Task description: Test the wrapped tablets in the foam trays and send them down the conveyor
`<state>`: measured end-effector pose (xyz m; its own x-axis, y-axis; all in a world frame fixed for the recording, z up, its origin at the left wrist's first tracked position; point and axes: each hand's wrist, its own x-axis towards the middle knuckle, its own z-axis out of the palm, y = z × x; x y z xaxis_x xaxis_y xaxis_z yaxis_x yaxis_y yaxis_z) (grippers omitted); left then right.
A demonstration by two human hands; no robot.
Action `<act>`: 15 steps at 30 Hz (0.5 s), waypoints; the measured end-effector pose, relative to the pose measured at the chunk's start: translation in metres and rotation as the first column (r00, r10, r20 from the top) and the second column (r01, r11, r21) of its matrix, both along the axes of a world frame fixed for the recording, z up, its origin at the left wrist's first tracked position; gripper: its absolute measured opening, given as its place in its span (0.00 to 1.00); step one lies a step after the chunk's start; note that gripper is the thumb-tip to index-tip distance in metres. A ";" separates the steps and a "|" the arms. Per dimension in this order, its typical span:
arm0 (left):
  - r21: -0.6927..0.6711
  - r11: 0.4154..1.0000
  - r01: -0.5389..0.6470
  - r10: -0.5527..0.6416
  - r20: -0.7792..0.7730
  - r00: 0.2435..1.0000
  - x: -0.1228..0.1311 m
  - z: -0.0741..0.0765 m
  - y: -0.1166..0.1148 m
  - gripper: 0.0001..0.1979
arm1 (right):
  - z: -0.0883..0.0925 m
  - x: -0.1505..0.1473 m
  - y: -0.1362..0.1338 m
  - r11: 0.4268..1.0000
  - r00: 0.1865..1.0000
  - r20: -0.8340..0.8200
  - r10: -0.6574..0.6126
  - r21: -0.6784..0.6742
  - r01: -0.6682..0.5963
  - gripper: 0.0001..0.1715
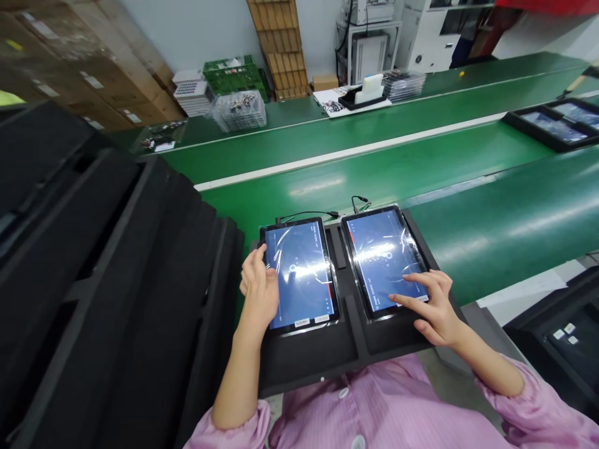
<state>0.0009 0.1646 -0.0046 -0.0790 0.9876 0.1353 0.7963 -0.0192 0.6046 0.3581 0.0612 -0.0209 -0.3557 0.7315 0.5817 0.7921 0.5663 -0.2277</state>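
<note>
Two tablets lie side by side in a black foam tray [309, 362], their screens lit blue. My left hand [259, 287] rests at the left edge of the left tablet [304, 293], its fingers loosely bent and the thumb apart, over the screen's border. Over the lower right of the right tablet [374, 255], my right hand [435, 305] has its fingers spread, with two fingertips at the glass. Neither hand grips anything. Both tablets have a shiny clear film, and short black cables [309, 213] run from their far edges.
Stacked black foam trays [140, 280] rise close on my left. Beyond runs a green conveyor belt [299, 181], with another tray of tablets [556, 125] at the right. Clear plastic trays [241, 111] and a green crate [234, 75] stand at the back. Cardboard boxes [88, 68] fill the far left.
</note>
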 end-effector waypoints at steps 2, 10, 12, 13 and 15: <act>-0.004 1.000 0.001 -0.001 0.000 1.000 -0.002 -0.001 0.000 0.42 | 0.000 0.000 -0.001 1.000 1.000 -0.014 -0.002 0.010 0.002 0.34; -0.053 0.998 -0.039 0.038 -0.020 0.999 0.001 -0.001 0.004 0.37 | 0.006 0.001 -0.001 0.999 0.999 -0.038 -0.001 0.049 0.003 0.33; -0.053 0.997 -0.055 0.054 -0.025 0.998 0.003 0.001 0.005 0.37 | 0.009 0.001 -0.001 0.997 0.998 -0.055 -0.014 0.072 0.018 0.33; -0.052 0.997 -0.053 0.052 -0.017 0.999 0.002 0.002 0.005 0.38 | 0.010 0.001 -0.002 0.996 0.998 -0.060 -0.027 0.083 0.032 0.33; -0.036 0.999 -0.038 0.038 0.016 0.999 -0.001 0.003 0.003 0.39 | 0.012 0.002 -0.004 0.993 0.996 -0.067 -0.064 0.097 0.070 0.34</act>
<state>-0.0003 0.1677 -0.0021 -0.1185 0.9881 0.0981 0.7855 0.0328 0.6179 0.3603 0.0573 -0.0085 -0.2678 0.6902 0.6722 0.8150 0.5344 -0.2240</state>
